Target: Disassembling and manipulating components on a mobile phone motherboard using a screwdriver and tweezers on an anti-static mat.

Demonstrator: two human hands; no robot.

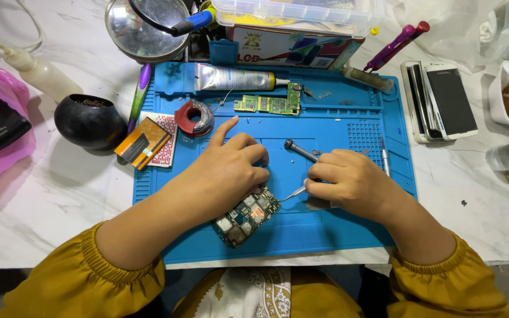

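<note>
Head view: left hand [228, 171] pins diagonal circuit board [245, 217]; right hand [349, 181] grips tweezers [293, 193] pointing left.

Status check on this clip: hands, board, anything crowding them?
Left hand pinning circuit board to blue mat. Right hand holding tweezers, tips at board edge. Screwdriver lying just behind hands.

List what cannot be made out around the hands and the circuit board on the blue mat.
Head view only:
- Green circuit board: its upper end is covered by the left hand.
- Thin metal tweezers: the grip is buried inside the right hand.
- Tweezer tip: too small to tell whether it touches the board.
- Grey-handled screwdriver: its far end is behind the right hand.
</note>
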